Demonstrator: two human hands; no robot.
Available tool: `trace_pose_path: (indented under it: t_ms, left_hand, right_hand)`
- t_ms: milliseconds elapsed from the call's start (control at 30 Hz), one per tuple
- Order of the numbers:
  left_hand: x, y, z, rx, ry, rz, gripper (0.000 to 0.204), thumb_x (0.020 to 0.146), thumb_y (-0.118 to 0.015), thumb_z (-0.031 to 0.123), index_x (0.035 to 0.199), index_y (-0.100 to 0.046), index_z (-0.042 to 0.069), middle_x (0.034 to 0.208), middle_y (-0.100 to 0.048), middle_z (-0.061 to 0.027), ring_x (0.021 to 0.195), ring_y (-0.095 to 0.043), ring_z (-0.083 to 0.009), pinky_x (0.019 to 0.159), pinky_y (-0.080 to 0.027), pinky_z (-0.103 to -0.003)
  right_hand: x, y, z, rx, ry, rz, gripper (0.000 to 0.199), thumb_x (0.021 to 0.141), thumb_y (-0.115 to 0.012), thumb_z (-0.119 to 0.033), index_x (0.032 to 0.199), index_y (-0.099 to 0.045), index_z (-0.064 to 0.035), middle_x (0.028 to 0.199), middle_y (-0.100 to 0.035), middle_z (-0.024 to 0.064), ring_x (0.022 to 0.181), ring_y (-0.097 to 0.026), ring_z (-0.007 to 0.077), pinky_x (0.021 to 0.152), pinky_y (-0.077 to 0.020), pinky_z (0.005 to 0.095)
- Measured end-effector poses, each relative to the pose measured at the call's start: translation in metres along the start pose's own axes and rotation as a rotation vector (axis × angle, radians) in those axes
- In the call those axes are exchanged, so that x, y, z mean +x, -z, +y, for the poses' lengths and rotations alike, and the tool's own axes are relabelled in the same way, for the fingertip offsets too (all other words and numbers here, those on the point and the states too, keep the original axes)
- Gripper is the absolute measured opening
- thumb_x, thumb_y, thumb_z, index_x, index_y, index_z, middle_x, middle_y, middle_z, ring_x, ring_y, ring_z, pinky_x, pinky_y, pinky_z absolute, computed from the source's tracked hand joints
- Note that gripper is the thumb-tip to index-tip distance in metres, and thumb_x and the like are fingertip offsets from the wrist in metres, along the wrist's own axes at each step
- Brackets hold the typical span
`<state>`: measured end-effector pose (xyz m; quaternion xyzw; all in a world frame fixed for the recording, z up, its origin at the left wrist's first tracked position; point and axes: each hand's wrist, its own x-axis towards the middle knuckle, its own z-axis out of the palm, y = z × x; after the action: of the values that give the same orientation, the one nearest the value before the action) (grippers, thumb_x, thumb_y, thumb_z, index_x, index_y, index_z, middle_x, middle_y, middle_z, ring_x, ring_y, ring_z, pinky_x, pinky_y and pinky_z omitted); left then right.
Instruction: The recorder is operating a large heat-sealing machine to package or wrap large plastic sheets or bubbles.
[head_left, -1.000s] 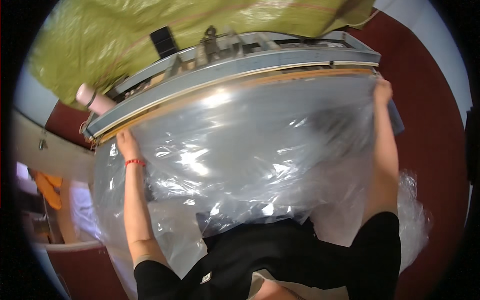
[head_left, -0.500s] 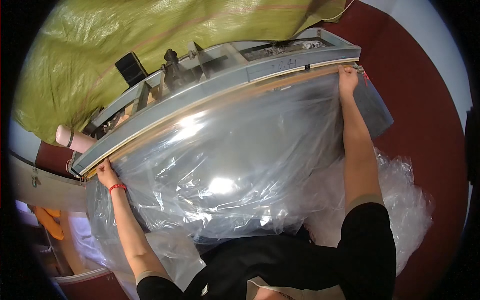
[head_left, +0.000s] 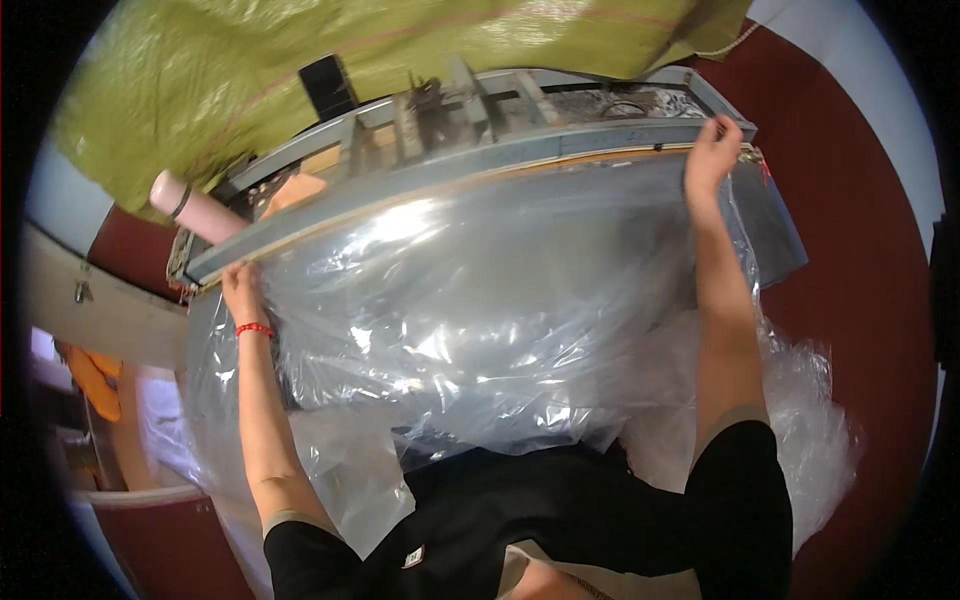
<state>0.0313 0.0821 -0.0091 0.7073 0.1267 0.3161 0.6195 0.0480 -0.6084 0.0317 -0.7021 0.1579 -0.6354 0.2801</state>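
A large sheet of clear plastic film (head_left: 480, 290) stretches across the worktop in front of me and hangs in folds toward my body. Along its far edge runs a long grey metal frame (head_left: 500, 153) with a pale strip beneath it. My left hand (head_left: 241, 290), with a red bead bracelet at the wrist, is closed on the film's edge by the frame's left end. At the opposite end my right hand (head_left: 714, 158) has its fingers raised and apart at the metal bar, with no film visibly gripped.
A pink bottle (head_left: 198, 207) leans at the frame's left end. A dark phone (head_left: 327, 88) stands behind the frame, against a yellow-green woven tarp (head_left: 420, 40). More crumpled film (head_left: 805, 430) bunches at the right, over the dark red floor (head_left: 860, 270). A pale panel (head_left: 90, 285) is at the left.
My right hand has let go of the film's edge, and its fingers have lifted and spread at the bar. My left hand keeps its hold. The whole view has shifted and tilted slightly.
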Motion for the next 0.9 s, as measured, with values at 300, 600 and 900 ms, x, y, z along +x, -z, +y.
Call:
trace_pose_path:
  t_ms: [300,600,900]
  left_hand:
    - [-0.080,0.055,0.110,-0.241,-0.192,-0.130,0.013,0.080,-0.052,0.004,0.091,-0.046,0.009,0.077,-0.047,0.0027,0.071,-0.045,-0.0057,0.063,-0.038,-0.019]
    - [-0.083,0.187,0.018,0.978,-0.195,-0.341,0.039,0.087,-0.045,0.026,0.114,-0.048,-0.003,0.118,-0.049,-0.0133,0.114,-0.042,-0.0225,0.094,-0.032,-0.032]
    - [-0.162,0.140,0.073,0.182,0.103,-0.224,0.042,0.090,-0.038,0.033,0.110,-0.051,-0.002,0.110,-0.053,-0.0097,0.104,-0.046,-0.0172,0.086,-0.036,-0.029]
  right_hand:
    - [-0.122,0.001,-0.200,0.440,0.483,-0.967,0.011,0.079,-0.055,-0.014,0.081,-0.055,-0.0031,0.076,-0.055,0.0097,0.072,-0.053,0.0216,0.065,-0.0414,0.0299]
    - [-0.076,0.069,-0.057,0.085,-0.099,-0.904,0.020,0.077,-0.061,-0.021,0.075,-0.060,-0.0006,0.064,-0.056,0.0022,0.060,-0.047,0.0070,0.057,-0.0398,0.0225]
    - [-0.002,0.186,0.083,-0.356,-0.015,-0.827,0.025,0.081,-0.056,-0.024,0.085,-0.057,0.0004,0.071,-0.057,0.0126,0.064,-0.051,0.0171,0.063,-0.0415,0.0281]
